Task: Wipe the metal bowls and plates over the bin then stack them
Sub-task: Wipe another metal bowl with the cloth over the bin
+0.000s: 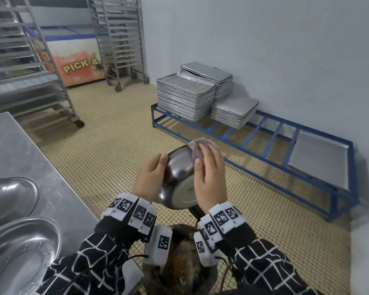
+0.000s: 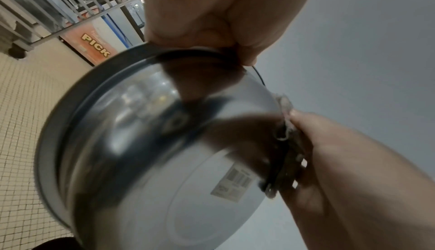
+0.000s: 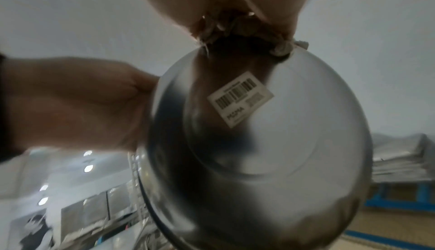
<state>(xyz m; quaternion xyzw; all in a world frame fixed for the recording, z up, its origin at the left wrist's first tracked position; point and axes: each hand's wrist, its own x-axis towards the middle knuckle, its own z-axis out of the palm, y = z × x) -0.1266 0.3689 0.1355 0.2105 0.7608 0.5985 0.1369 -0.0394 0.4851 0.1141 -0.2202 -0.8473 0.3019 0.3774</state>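
The left hand (image 1: pixel 150 179) is curled round the rim of the metal bowl (image 1: pixel 179 177), with the thumb on the outer wall and the other fingers hidden on the inner side. The right hand (image 1: pixel 209 177) lies with almost straight fingers (image 1: pixel 211 153) over a crumpled, soiled cloth (image 1: pixel 197 146) and presses it on the far rim; the thumb lies along the outer wall. The bowl is tilted, its flat base with a barcode sticker (image 3: pixel 240 97) turned towards the person, its opening turned away. It is held in the air, a little ahead of the dark bin (image 1: pixel 179 262) that stands on the tiled floor below the wrists.

In my judgement the step in hand is to wipe the rim and the inside. To do it well, the left grip should stay firm and turn the bowl little by little, so that the cloth passes the whole edge. The bowl should come back more directly above the bin, otherwise the crumbs may fall on the floor. The cloth looks already dirty, so a cleaner fold is better.

On the steel table (image 1: pixel 19 145) at the left lie two other metal dishes (image 1: pixel 15 248); whether they are already wiped I cannot tell
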